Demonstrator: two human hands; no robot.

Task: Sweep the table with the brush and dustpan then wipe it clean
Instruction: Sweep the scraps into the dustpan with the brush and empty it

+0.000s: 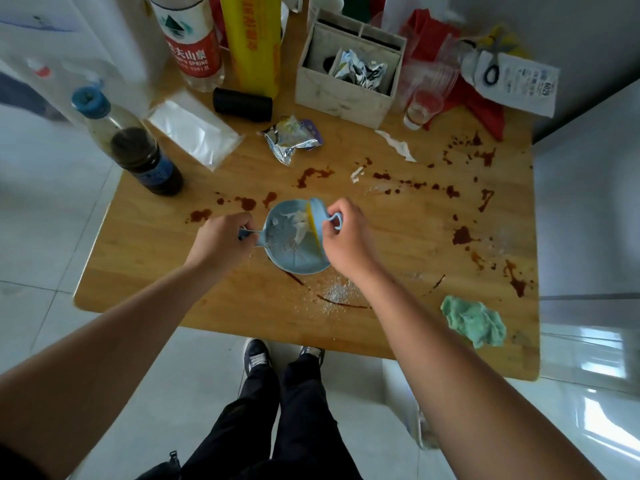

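Note:
A light blue dustpan [294,252] rests on the wooden table [138,271] near its middle, with white scraps and crumbs inside. My left hand [223,239] grips its handle. My right hand [346,233] holds a small blue brush [320,216] with yellow bristles, set at the pan's right rim. White crumbs [337,292] lie just in front of the pan. Dark brown sauce stains [462,235] are spattered across the table. A crumpled green cloth [472,322] lies at the front right.
At the back stand a dark sauce bottle [145,154], a water bottle [194,46], a yellow wrap box [254,43], a black roll [242,103], a white organiser box [346,88] and plastic cups [420,105]. A foil wrapper [289,140], a clear bag [194,128] and paper scraps [396,143] lie mid-table.

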